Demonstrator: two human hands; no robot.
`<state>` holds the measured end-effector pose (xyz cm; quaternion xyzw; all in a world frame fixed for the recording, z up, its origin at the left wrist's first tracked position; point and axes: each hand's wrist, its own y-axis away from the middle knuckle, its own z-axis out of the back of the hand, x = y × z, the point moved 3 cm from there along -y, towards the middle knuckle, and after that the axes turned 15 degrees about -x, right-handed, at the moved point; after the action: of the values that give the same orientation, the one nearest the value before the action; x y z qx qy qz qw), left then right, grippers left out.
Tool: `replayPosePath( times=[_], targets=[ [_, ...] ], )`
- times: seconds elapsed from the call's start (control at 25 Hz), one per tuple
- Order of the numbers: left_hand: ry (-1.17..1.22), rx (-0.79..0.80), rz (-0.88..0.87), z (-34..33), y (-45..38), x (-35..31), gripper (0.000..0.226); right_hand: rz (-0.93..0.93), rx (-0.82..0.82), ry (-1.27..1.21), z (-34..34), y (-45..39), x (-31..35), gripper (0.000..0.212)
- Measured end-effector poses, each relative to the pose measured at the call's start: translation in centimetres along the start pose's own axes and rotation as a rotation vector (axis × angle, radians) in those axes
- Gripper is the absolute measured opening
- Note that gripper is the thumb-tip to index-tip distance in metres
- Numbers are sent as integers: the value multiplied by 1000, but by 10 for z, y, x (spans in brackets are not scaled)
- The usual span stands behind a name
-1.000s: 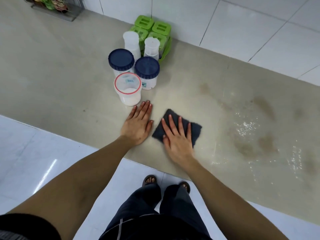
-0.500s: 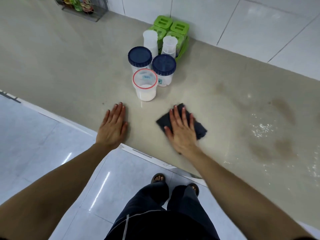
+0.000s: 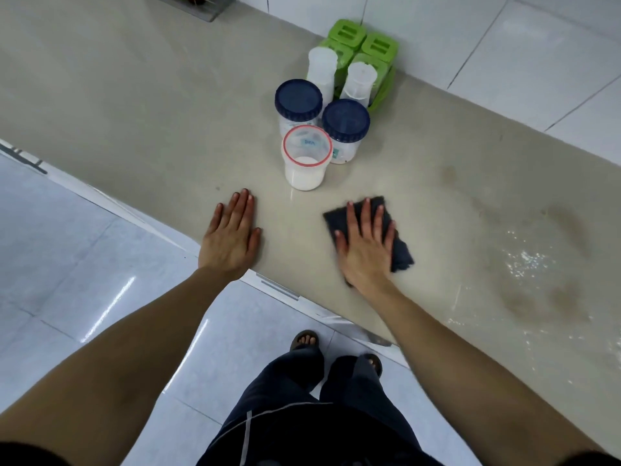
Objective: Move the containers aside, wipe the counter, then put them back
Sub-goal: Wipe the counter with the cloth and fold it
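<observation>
A cluster of containers stands toward the back of the beige counter (image 3: 134, 105): a red-rimmed tub (image 3: 305, 159) with white powder in front, two blue-lidded jars (image 3: 298, 100) (image 3: 346, 124) behind it, two white shakers (image 3: 322, 70) (image 3: 360, 80), and green-lidded boxes (image 3: 361, 40) against the wall. My right hand (image 3: 366, 247) lies flat on a dark cloth (image 3: 401, 252), pressing it on the counter right of the tub. My left hand (image 3: 232, 237) rests flat and empty near the counter's front edge.
Brown stains (image 3: 568, 223) and wet streaks (image 3: 524, 260) mark the counter to the right. A wire rack (image 3: 201, 3) stands at the far back left. White wall tiles run behind the counter; a glossy tiled floor lies below its edge.
My left hand has slid away from the tub toward the front edge and to the left. My right hand has pushed the cloth slightly to the right.
</observation>
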<state>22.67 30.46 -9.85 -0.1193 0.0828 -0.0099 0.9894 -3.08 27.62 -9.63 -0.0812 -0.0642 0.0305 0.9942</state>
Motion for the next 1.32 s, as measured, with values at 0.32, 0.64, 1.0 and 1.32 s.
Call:
replayPosePath(
  times=[0.32, 0.64, 1.0, 1.32],
  targets=[
    [-23, 2, 0, 0, 0, 1, 62, 363, -3, -54, 14, 66, 21, 60],
    [43, -31, 93, 15, -21, 56, 70, 101, -33, -58, -8, 12, 71, 62],
    [-13, -39, 285, 15, -27, 129, 66, 482, 11, -115, -9, 6, 107, 57],
    [-28, -60, 271, 13, -29, 136, 63, 548, 6, -167, -40, -55, 237, 59]
  ],
)
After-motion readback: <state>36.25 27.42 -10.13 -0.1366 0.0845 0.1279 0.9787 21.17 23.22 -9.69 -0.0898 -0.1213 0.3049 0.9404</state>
